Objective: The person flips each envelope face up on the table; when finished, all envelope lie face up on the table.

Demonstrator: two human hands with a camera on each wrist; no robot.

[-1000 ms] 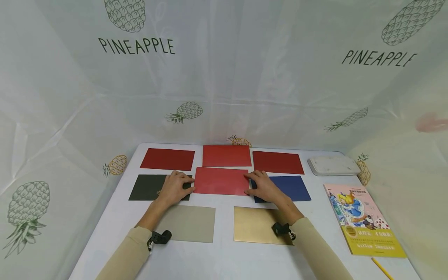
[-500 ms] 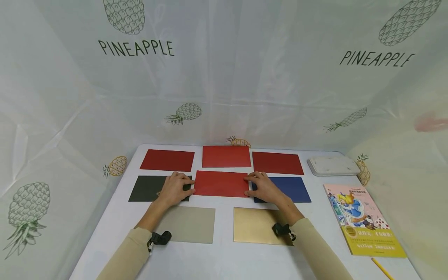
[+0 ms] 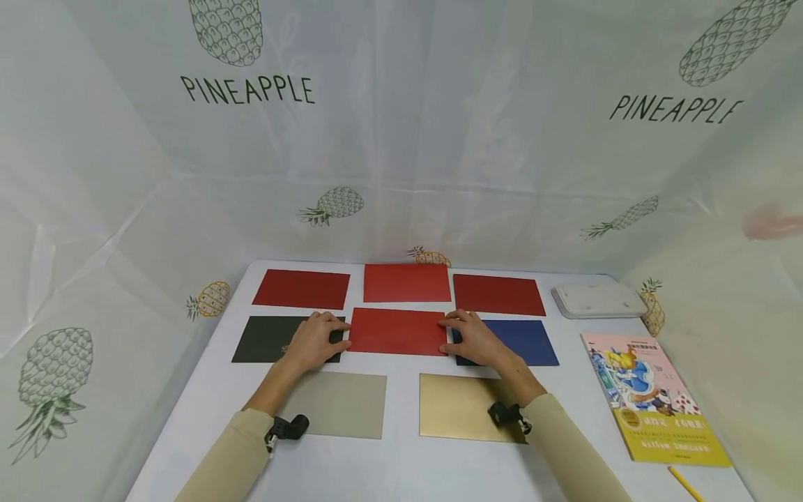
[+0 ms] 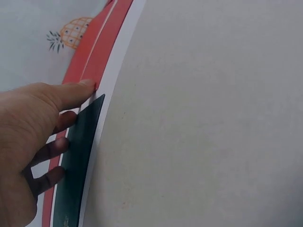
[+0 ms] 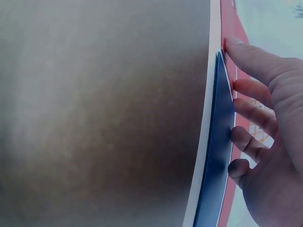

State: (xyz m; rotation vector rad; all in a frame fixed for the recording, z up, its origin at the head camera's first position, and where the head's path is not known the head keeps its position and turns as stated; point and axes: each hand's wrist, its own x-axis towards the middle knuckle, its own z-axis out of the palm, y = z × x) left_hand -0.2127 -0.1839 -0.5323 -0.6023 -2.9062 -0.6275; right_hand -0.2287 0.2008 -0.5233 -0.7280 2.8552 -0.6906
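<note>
A red envelope (image 3: pixel 396 331) lies flat in the middle of the white table, between my hands. My left hand (image 3: pixel 314 340) is at its left end, thumb (image 4: pixel 86 85) and index fingertip touching the edge near the corners. The other left fingers sit over the dark green envelope (image 4: pixel 81 156). At the opposite end, my right hand (image 3: pixel 475 340) touches the red edge with thumb (image 5: pixel 234 42) and index finger. Its other fingers are over the blue envelope (image 3: pixel 521 340). Each hand covers part of the envelope beneath it. The fingers of both hands are loosely bent and spread.
Three red envelopes, left (image 3: pixel 301 288), middle (image 3: pixel 408 283) and right (image 3: pixel 500 294), form the back row. Nearer lie a grey-beige one (image 3: pixel 345 404) and a gold one (image 3: pixel 461 406). On the right are a white case (image 3: pixel 599 300), a picture book (image 3: pixel 652 397) and a yellow pencil (image 3: pixel 685 483).
The red envelope's far edge has come down and slightly nearer, and its surface looks darker and flatter. Both hands have stayed at its ends. The whole view has shifted a little.
</note>
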